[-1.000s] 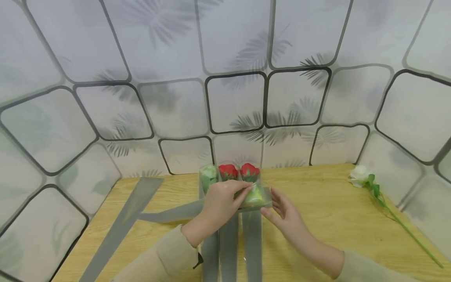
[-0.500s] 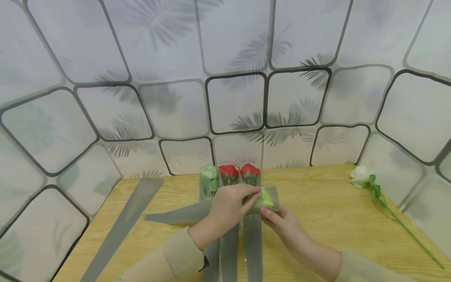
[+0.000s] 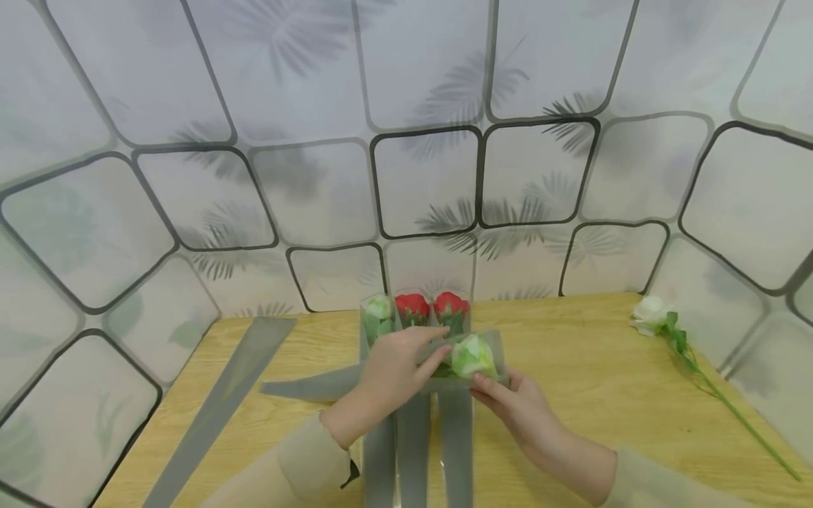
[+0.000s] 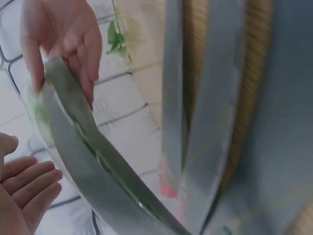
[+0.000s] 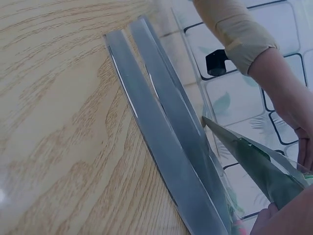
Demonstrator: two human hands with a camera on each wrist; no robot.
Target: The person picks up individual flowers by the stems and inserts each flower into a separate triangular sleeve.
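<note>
A pale green and white flower (image 3: 473,356) lies in a grey, see-through flower sleeve (image 3: 314,384), held crosswise over the other wrapped flowers. My right hand (image 3: 527,416) pinches the sleeve's wide end beside the bloom, thumb on top and fingers beneath. My left hand (image 3: 396,360) hovers at the sleeve's mouth, thumb and forefinger apart. In the left wrist view, that left hand (image 4: 27,196) has its fingers extended next to the grey sleeve (image 4: 93,147). The flower's stem is mostly hidden by the left hand and sleeve.
Two wrapped red roses (image 3: 451,310) and a wrapped pale green flower (image 3: 377,317) lie in a row on the wooden table (image 3: 571,367). A flat grey sleeve (image 3: 219,409) lies at the left. An unwrapped white rose (image 3: 651,317) with a long stem lies at the right.
The wrapped flower has shifted slightly right and its bloom now faces more upward. My left thumb and forefinger have moved apart and back left from the sleeve's edge. The right hand keeps its grip.
</note>
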